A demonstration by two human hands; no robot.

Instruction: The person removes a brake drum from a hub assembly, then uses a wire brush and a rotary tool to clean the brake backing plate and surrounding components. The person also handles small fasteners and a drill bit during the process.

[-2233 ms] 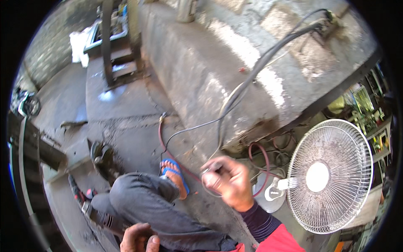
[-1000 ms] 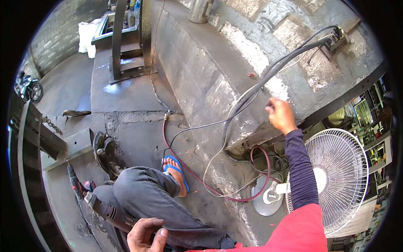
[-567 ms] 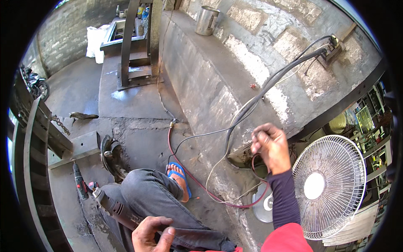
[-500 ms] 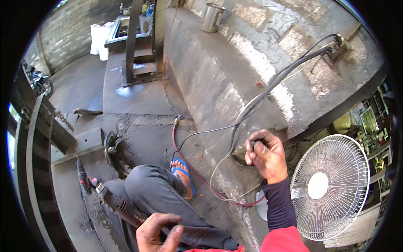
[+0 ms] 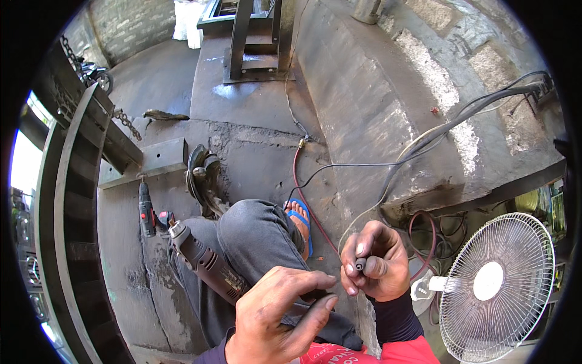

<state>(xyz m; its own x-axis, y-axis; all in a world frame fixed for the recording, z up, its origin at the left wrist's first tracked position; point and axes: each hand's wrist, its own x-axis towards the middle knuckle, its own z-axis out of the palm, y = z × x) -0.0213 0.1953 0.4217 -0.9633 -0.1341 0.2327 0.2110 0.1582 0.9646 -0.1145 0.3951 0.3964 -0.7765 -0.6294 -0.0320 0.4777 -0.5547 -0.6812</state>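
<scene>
Between the thumb and fingers of my right hand (image 5: 382,261) is a small dark metal collet nut (image 5: 361,264), its round end with a hole facing up. My left hand (image 5: 282,309) is just left of it, thumb and forefinger apart with a gap between them; its other fingers are partly hidden. Across my lap lies a brown die grinder (image 5: 209,264), its bare metal tip pointing up and left. The back end of the grinder is hidden behind my left hand.
A cordless drill (image 5: 145,209) and an angle grinder (image 5: 203,173) lie on the floor at left, near a steel frame (image 5: 76,212). A white fan (image 5: 494,285) stands at right. Cables (image 5: 448,124) and a red hose (image 5: 296,164) cross the ledge and floor.
My right hand has come down and nearer, turning so that the collet nut's end shows. My left hand has moved up and right toward it. The view has shifted.
</scene>
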